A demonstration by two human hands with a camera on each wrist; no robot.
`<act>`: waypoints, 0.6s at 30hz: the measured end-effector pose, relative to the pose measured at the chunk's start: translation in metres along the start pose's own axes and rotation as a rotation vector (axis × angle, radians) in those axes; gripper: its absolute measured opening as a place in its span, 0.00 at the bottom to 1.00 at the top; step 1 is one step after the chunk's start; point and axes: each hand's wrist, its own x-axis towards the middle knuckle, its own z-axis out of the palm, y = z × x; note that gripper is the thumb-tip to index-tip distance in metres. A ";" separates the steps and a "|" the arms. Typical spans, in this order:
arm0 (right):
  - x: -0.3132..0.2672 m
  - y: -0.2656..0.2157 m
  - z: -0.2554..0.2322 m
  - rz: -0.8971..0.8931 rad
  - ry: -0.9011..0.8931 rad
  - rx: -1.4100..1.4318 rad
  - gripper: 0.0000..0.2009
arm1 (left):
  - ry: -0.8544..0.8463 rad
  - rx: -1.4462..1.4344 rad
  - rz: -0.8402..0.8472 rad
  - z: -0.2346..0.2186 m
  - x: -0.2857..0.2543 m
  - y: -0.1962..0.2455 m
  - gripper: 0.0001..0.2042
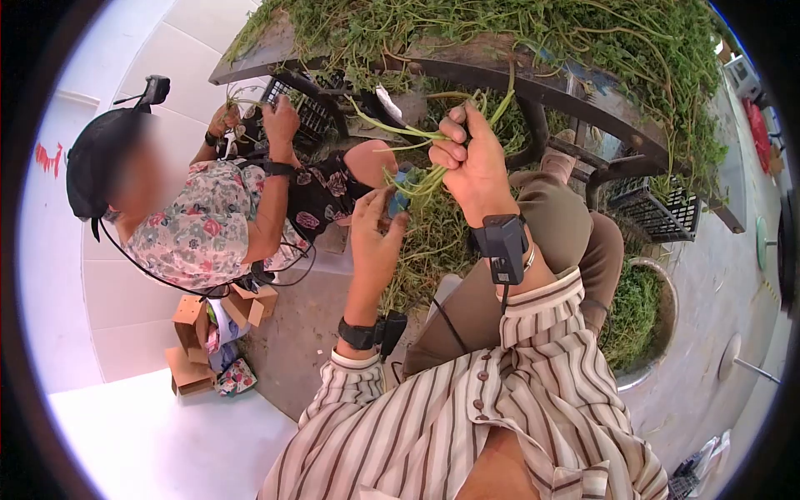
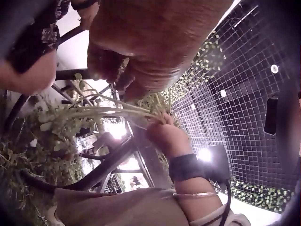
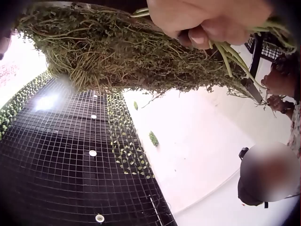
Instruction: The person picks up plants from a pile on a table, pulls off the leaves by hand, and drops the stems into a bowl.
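Observation:
My right hand [image 1: 475,162] grips a small bunch of long green stems [image 1: 429,182] in curled fingers, in the middle of the head view. The stems' leafy ends spread to the left, and some stick up past the thumb. My left hand [image 1: 377,229] is just below and left of these ends, fingers loosely bent and thumb apart from the index finger. A blue thing [image 1: 400,200] shows behind the gap between them. In the left wrist view, the left hand [image 2: 146,47] looms above the stems [image 2: 117,109]; its fingertips are partly hidden by the hand itself.
A table [image 1: 583,93] ahead is heaped with cut greens [image 1: 533,25]. More greens [image 1: 433,242] lie on the floor below my hands. Black crates [image 1: 662,208] stand under the table, a round tub [image 1: 671,308] of greens at right. Another person [image 1: 208,200] sits left, handling stems. Cardboard boxes [image 1: 192,325] lie behind.

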 end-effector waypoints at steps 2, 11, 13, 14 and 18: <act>0.002 0.002 -0.001 0.001 0.003 0.025 0.12 | 0.007 0.072 0.123 0.005 0.001 0.000 0.18; 0.003 0.002 -0.003 0.008 0.006 0.076 0.11 | -0.088 0.004 0.178 0.009 0.009 0.006 0.16; 0.004 0.004 -0.003 0.006 0.004 0.094 0.11 | -0.114 -0.185 0.067 0.006 0.006 0.009 0.15; 0.004 0.005 -0.003 0.000 0.020 0.089 0.11 | -0.141 -0.375 -0.045 0.005 0.007 0.011 0.14; 0.006 0.007 -0.006 -0.023 0.019 0.106 0.11 | -0.222 -0.377 -0.137 -0.004 0.010 0.010 0.11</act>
